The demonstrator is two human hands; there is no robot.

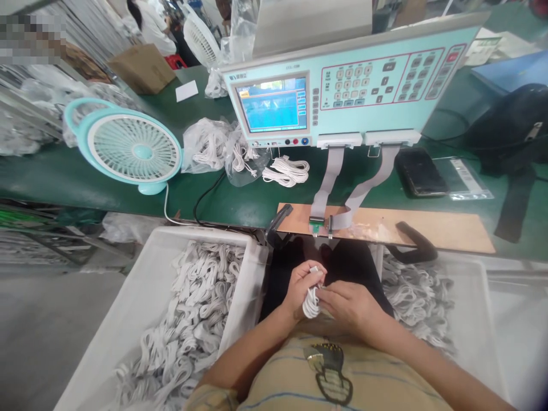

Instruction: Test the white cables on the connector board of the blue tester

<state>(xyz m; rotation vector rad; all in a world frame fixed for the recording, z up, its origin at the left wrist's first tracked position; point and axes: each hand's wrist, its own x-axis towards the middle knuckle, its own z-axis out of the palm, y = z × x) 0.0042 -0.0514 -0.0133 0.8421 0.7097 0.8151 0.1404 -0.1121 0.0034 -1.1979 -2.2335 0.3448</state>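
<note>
Over my lap, my left hand (302, 284) is curled round a coiled white cable (311, 301), with a connector end sticking up by the thumb. My right hand (349, 305) is closed on the same coil from the right side, fingers pinching near its top. Both hands sit just below a wooden board (436, 228) that carries a small green test socket (317, 224) wired by grey ribbon cables (326, 180) to the tester console (342, 85).
A white bin (141, 297) full of coiled white cables stands at my left; a second such bin (483, 297) is at my right. On the green bench are a teal desk fan (131, 147), bagged cables (209, 145), loose coils (286, 171), a black phone (420, 172) and a black bag (514, 128). A person stands far back left.
</note>
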